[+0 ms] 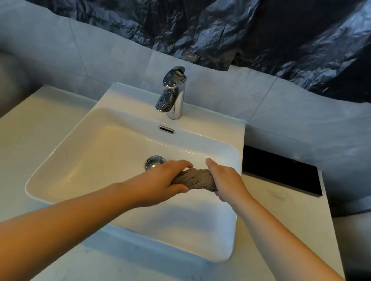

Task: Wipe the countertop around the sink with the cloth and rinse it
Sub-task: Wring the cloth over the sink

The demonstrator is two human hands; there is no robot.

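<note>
While we hold the cloth (193, 179) over the sink (101, 155), both hands are closed tight around it; our left hand (162, 183) grips one end and our right hand (226, 181) grips the other; the cloth is twisted into a fat rope between them, up above the bowl, near its right side and just beside the drain (154, 161).

We think a few things could go wrong from here; the cloth sits close to the right edge of the bowl, so if we drift that way while we squeeze, dirty drops could land on the countertop (21, 138) and even on the black flat thing (281, 172) lying there, and we would have to wipe again; a wet cloth is slippery, so one end could pop out of a hand, spring loose and flick water around; if we let go with both hands it could drop onto the drain and soak up dirty water.

We see no water coming from the tap (173, 94); if the cloth needs more rinsing, one hand has to let go to turn it on, and then the twist could come undone.
</note>
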